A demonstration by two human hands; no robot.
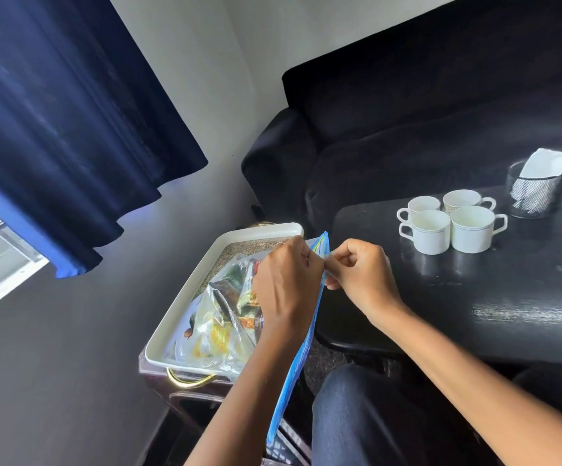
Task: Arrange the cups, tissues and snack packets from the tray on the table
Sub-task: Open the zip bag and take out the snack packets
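The clear zip bag (225, 317) of snack packets (239, 297) lies in the white tray (185, 297) left of the black table (474, 297), its blue zip strip (301, 351) raised; my left hand (283, 284) and right hand (362, 275) each pinch that strip near its top with curled fingers, knuckles almost touching. On the table, four white cups (451, 227) stand clustered and touching, with the tissues (548, 164) upright in a black mesh holder (535, 195) just beyond. A dark sofa (407, 112) sits behind the table, and a blue curtain (54, 129) hangs at left.
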